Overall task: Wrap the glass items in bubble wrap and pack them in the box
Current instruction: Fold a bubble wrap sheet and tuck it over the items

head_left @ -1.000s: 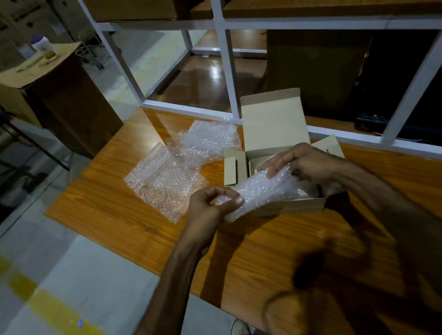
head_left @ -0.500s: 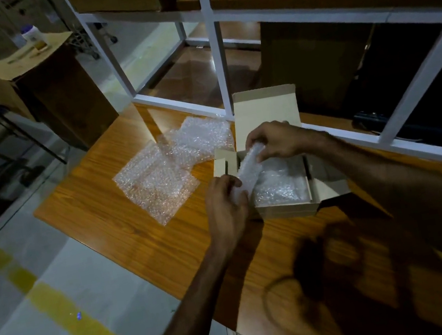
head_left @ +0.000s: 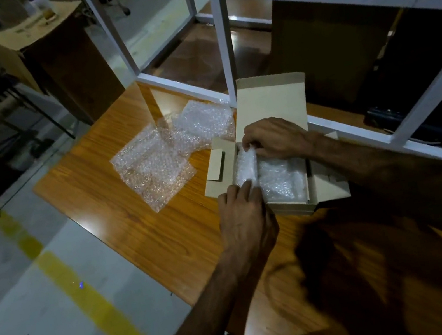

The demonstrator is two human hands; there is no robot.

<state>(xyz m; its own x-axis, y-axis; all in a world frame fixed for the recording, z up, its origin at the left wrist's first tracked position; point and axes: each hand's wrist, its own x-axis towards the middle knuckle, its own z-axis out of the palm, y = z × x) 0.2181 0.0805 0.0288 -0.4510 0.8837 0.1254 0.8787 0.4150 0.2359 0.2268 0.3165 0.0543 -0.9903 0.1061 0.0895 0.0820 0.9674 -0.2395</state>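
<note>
A small open cardboard box (head_left: pixel 270 99) stands on the wooden table (head_left: pixel 147 227), its lid upright at the back. A bubble-wrapped bundle (head_left: pixel 246 166) lies along the left inner side of the box. My left hand (head_left: pixel 244 216) grips its near end and my right hand (head_left: pixel 276 138) grips its far end. Beside it, another bubble-wrapped bundle (head_left: pixel 282 178) fills the rest of the box. The glass inside the wraps is hidden.
Loose bubble wrap sheets (head_left: pixel 160 163) lie on the table left of the box. A white metal frame (head_left: pixel 220 34) rises right behind the box. The table's left edge drops to a grey floor with a yellow stripe (head_left: pixel 65 277). A large carton (head_left: pixel 58 54) stands far left.
Both hands have carried the wrapped bundle from in front of the box, turned it lengthwise and lowered it into the box's left side.
</note>
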